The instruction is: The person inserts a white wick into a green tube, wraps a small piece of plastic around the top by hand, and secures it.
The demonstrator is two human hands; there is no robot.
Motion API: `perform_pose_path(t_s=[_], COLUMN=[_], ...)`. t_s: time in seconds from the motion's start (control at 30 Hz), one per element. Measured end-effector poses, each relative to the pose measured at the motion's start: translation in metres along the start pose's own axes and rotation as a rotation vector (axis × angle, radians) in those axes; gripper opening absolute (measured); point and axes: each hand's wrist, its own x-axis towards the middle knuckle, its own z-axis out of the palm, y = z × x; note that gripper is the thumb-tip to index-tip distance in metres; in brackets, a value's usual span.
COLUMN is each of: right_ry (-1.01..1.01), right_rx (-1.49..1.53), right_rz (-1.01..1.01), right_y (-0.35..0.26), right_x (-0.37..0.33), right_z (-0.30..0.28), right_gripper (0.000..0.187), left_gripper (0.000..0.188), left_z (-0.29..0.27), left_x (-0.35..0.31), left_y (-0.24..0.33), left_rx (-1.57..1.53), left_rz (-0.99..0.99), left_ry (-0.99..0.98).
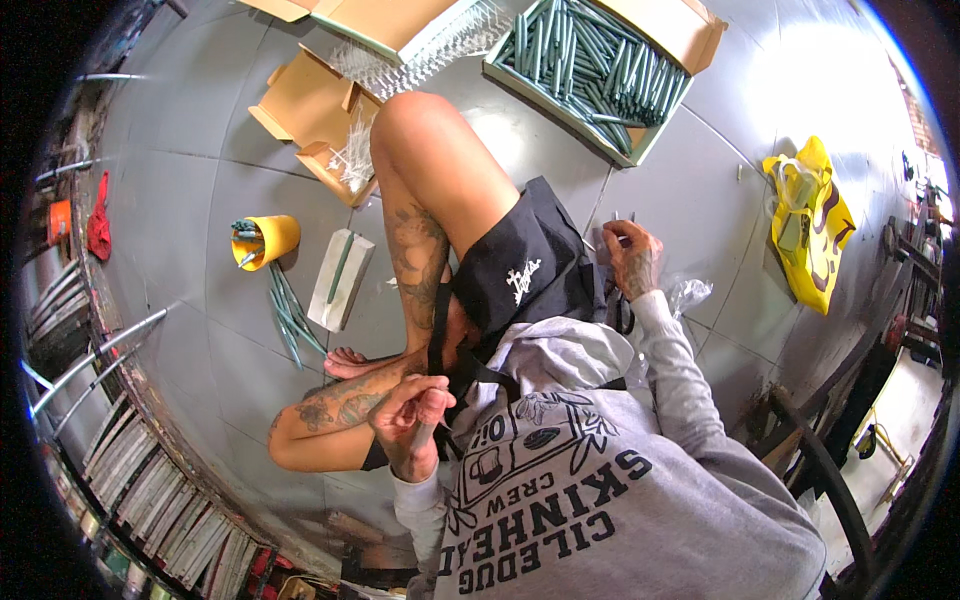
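My left hand (414, 418) is raised over my bent left leg, its fingers curled together; anything between them is too small or hidden to make out. Down by the floor at my right hip is my right hand (634, 262), fingers bent in and tips partly hidden. Just beyond its fingertips lie small dark pieces (631, 215). Crumpled clear plastic (690, 294) rests beside that wrist. Left of my legs, a dark green pen-like stick (342, 262) lies on a pale block (326, 300). Several similar thin sticks (284, 312) are loose beside it, near a tipped yellow cup (284, 236) holding more.
Ahead stands an open box (640, 152) full of dark green pen-like sticks. Open cardboard boxes (306, 98) and heaped small clear-white parts (440, 62) are farther left. A yellow plastic bag (822, 240) lies right. Metal racking (150, 500) and a red cloth (99, 222) border the left.
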Motion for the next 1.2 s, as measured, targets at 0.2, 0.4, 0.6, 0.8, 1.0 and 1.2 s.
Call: perform_pose_path(t_s=[0.2, 0.4, 0.6, 0.8, 1.0, 1.2], right_ry=[-0.197, -0.239, -0.141, -0.008, 0.084, 0.046], right_rx=[-0.222, -0.253, -0.220, -0.098, -0.193, 0.131], right_rz=[-0.202, -0.133, -0.115, -0.192, -0.236, -0.077], right_y=[0.026, 0.028, 0.032, 0.042, 0.045, 0.044], right_x=[-0.001, -0.004, -0.024, -0.035, -0.028, -0.022], right_z=[0.044, 0.047, 0.041, 0.046, 0.057, 0.035], right_gripper=[0.017, 0.018, 0.016, 0.015, 0.008, 0.015], left_gripper=[0.020, 0.024, 0.023, 0.020, 0.017, 0.020], left_z=[0.023, 0.039, 0.035, 0.033, 0.029, 0.041], left_x=[0.016, 0.029, 0.031, 0.035, 0.046, 0.046], left_y=[0.010, 0.031, 0.031, 0.027, 0.038, 0.049], left_rx=[-0.170, -0.319, -0.368, -0.324, -0.309, -0.176], left_rz=[0.007, 0.023, 0.056, 0.043, 0.019, 0.010], left_ry=[-0.117, 0.017, 0.038, 0.163, 0.239, 0.230])
